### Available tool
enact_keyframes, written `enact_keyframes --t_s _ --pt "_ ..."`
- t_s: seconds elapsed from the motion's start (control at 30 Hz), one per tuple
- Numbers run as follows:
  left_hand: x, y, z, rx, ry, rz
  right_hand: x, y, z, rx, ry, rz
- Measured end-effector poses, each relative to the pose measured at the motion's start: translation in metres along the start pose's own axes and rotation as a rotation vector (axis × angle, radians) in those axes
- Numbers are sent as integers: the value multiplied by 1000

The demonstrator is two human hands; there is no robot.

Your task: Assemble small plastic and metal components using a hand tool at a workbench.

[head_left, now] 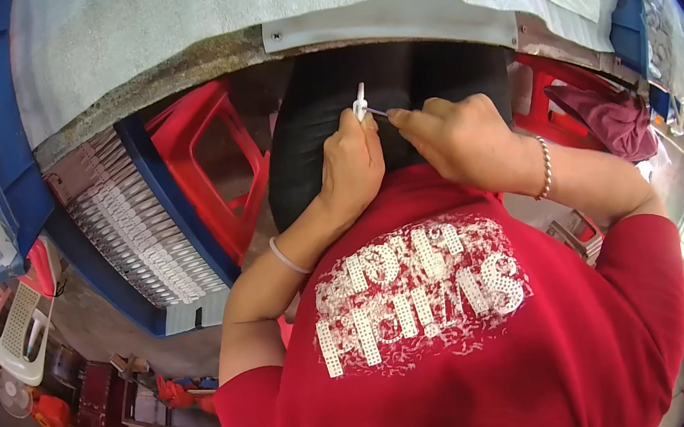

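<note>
Over my lap, just below the table's front edge, both hands are close together. My left hand (352, 158) is closed, pinching a small white part (360, 107) with a narrow tip that points up; its exact kind does not show. My right hand (463, 134) is closed too, its fingers wrapped round a thin dark rod (379, 112). The rod's far end meets the side of the white part. Whatever handle the rod has is hidden in my right fist.
White foam sheeting (165, 47) covers the table, whose front edge carries a metal strip (386, 21). At my left, a blue crate (177, 209) holds rows of slender metal-and-white pieces beside a red stool (210, 166). A maroon cloth (610, 116) hangs at right.
</note>
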State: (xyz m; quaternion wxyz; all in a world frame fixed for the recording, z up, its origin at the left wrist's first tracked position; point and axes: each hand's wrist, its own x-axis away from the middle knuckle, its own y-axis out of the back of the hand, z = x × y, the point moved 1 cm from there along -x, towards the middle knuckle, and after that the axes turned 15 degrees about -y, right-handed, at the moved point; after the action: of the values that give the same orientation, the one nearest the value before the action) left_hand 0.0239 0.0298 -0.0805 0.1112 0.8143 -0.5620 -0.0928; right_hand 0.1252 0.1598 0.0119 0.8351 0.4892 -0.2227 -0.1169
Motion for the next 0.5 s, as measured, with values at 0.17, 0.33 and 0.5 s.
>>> enact_keyframes --t_s 0.17,0.33,0.5 --pt "-6 0 -2 -103 20 70 -2 -3 -12 -1163 -1061 467" --pt "-5 -1 -3 17 5 -15 -9 22 8 -52 -93 179" --pt "-5 -2 -4 -13 27 -6 -14 21 11 212 -76 307"
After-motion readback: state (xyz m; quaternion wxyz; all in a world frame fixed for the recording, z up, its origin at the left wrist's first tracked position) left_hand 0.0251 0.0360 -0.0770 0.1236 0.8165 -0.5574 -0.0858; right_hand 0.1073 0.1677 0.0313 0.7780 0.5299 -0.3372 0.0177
